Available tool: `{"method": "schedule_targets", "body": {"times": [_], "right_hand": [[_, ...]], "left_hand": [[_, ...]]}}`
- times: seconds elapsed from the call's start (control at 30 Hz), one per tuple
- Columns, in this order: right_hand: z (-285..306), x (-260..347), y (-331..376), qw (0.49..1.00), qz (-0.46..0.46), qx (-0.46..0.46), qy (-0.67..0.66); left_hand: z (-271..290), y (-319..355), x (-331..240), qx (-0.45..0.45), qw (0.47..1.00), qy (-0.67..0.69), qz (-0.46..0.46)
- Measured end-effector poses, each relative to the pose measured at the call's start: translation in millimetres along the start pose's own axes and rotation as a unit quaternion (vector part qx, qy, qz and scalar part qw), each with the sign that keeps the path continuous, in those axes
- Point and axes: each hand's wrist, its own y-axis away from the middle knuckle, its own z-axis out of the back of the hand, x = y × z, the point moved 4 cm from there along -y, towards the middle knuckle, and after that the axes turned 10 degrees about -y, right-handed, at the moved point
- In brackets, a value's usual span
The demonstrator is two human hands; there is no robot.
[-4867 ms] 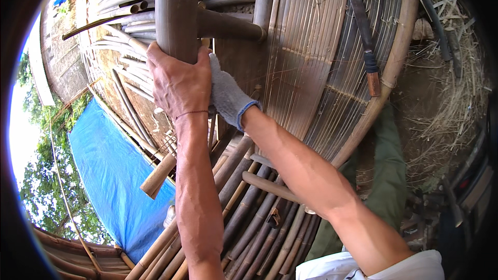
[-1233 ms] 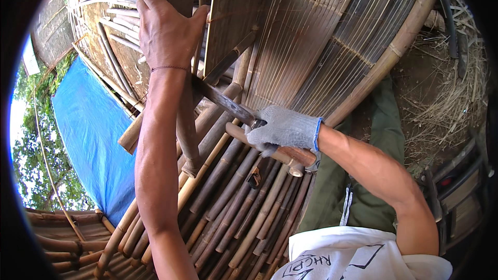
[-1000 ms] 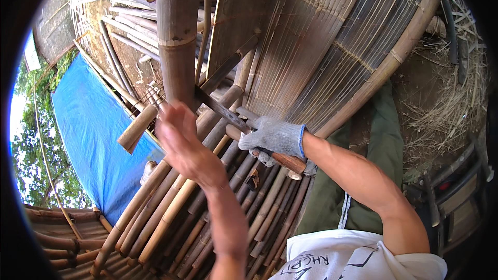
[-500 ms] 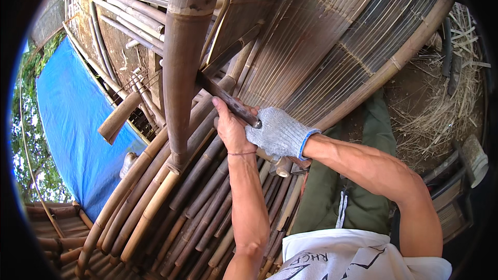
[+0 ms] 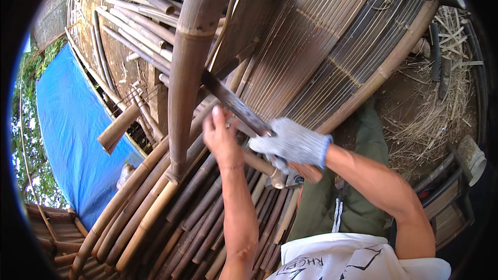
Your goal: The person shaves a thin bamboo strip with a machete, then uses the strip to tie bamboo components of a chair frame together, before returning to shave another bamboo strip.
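Observation:
My right hand (image 5: 293, 142), in a grey knit glove with a blue cuff edge, grips a machete. The dark, worn machete blade (image 5: 233, 101) slants up and left, its far end beside the thick upright bamboo pole. Below the glove, part of the wooden handle (image 5: 308, 172) shows. Bare and slightly blurred, my left hand (image 5: 222, 137) is just left of the blade, fingers raised and apart, with nothing visible in them. Under the hands a cut bamboo end (image 5: 277, 179) points toward me.
A thick bamboo pole (image 5: 188, 67) rises left of my hands. Beyond them stretches a bamboo slat panel (image 5: 311, 36). Dark bamboo slats (image 5: 202, 218) lie below, and stacked poles (image 5: 140, 26) at the upper left. A blue tarp (image 5: 78, 124) hangs left; shavings (image 5: 436, 119) litter the ground right.
My left hand has moved left, away from the blade and the gloved hand. The right hand with the machete has shifted slightly right and down, and more of the blade shows.

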Motion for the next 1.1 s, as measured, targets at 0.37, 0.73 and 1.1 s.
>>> {"method": "schedule_targets", "body": {"times": [0.37, 0.73, 1.1], "right_hand": [[63.2, 67.4, 62.7, 0.986, 0.101, -0.04, -0.129], [66.1, 89.1, 17.1, 0.926, 0.223, 0.056, -0.301], [-2.4, 98.7, 5.8, 0.846, 0.196, 0.139, -0.476]], "left_hand": [[-67.1, -37.6, -171.6, -0.073, 0.704, -0.551, -0.443], [-87.1, -28.8, -156.8, -0.213, 0.711, -0.503, -0.444], [-82.1, -35.9, -146.4, -0.257, 0.74, -0.475, -0.402]]}}
